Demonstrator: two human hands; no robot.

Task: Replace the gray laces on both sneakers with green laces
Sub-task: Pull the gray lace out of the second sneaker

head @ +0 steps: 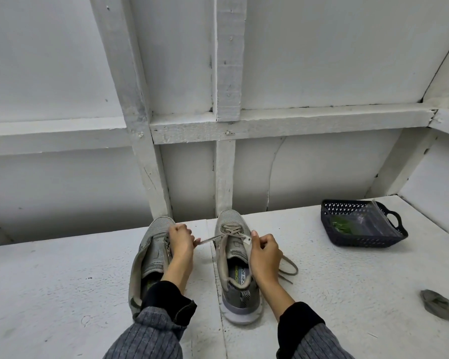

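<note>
Two gray sneakers stand side by side on the white table (62, 294), toes pointing away from me. The left sneaker (151, 252) has no lace in its eyelets. The right sneaker (232, 255) still carries a gray lace (228, 233) in its front eyelets. My left hand (180, 239) pinches one end of that lace and holds it taut to the left. My right hand (263, 251) grips the sneaker's tongue and right side; a loose lace end (288, 268) trails out on the table behind it. Green laces (344, 226) lie in a clear bag inside a dark basket (360, 240).
The basket stands at the table's back right. A coiled gray lace (439, 304) lies near the right edge. A white-painted wooden wall with beams rises just behind the sneakers.
</note>
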